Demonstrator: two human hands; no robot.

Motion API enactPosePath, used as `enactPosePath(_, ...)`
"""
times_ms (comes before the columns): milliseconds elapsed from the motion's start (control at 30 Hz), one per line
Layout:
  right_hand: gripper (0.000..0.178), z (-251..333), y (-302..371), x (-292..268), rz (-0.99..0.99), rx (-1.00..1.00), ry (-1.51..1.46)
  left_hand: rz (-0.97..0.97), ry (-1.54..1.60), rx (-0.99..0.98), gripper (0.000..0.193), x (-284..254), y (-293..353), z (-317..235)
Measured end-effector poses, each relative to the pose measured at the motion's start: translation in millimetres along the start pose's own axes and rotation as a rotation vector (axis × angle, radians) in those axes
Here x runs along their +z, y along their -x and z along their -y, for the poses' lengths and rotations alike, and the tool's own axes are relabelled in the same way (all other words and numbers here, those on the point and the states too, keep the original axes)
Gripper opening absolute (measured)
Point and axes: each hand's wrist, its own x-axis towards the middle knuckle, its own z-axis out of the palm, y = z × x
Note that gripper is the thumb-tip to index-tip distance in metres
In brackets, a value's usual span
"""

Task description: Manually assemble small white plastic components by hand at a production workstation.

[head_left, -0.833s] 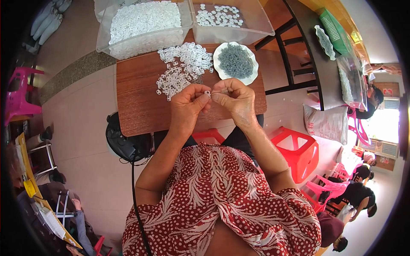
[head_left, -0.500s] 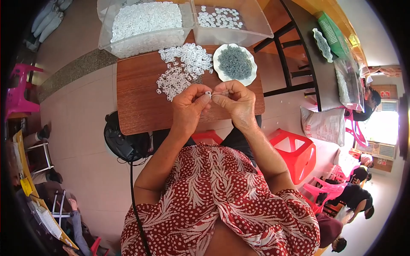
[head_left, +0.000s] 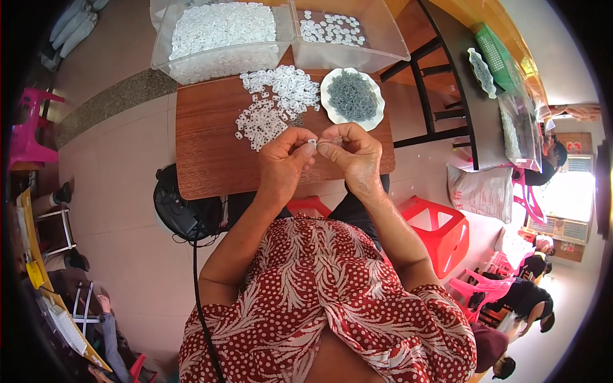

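Over the near part of the brown table (head_left: 207, 143), both hands meet fingertip to fingertip. Between thumb and forefinger my left hand (head_left: 281, 163) pinches a small white plastic piece (head_left: 311, 141). My right hand (head_left: 356, 156) is closed in a pinch right against that piece; whatever is between its fingertips is too small to make out. Just beyond my hands lie a heap of white oval plastic pieces (head_left: 292, 86) and a second heap of smaller-looking whitish pieces (head_left: 260, 124). To their right, a scalloped white plate (head_left: 379, 102) holds a mound of thin grey pieces (head_left: 351, 96).
Two clear plastic bins (head_left: 223, 60) with white pieces stand at the table's far edge. A red stool (head_left: 450, 246) is at the right, near a white sack (head_left: 479, 191). A black bag (head_left: 182, 204) with a cable sits left. Other people work at both sides.
The view has shifted slightly. Both hands keep the same pinch around the white plastic piece, with hardly any visible movement.
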Motion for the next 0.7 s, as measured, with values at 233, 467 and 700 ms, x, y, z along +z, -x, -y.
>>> enactPosePath(233,0.017,0.2,0.0,0.5,0.001,-0.001,0.016,0.004,-0.007,-0.008,0.01,-2.0,-0.9,-1.2)
enactPosePath(467,0.015,-1.7,0.6,1.8,-0.007,-0.004,0.052,-0.006,-0.024,0.01,0.009,-0.8,-0.6,2.1)
enactPosePath(700,0.015,-3.1,2.0,4.6,-0.01,-0.034,0.065,-0.03,-0.153,0.11,0.009,1.1,-0.3,4.6)
